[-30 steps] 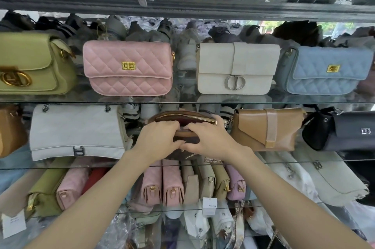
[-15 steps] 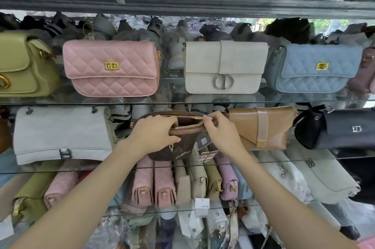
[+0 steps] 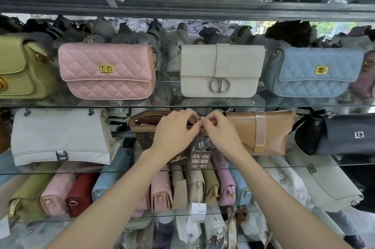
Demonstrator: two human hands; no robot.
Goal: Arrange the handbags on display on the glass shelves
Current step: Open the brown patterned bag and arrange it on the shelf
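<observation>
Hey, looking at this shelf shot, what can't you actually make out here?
- Brown bag: front largely hidden by both hands, head view.
- Zip pull: covered by the left hand and right hand.
- Hang tag: print too small to read.
- Green bag: cut off by the left edge.
- Top-shelf bags: cut off by the upper edge.

A dark shelf edge [image 3: 182, 8] runs across the top. Below it, thin glass shelves [image 3: 304, 106] sit one over another, and you can see right through them. Far back on the right is a window [image 3: 332, 27] with green leaves outside. Soft daylight comes in. No floor or wall shows.
</observation>
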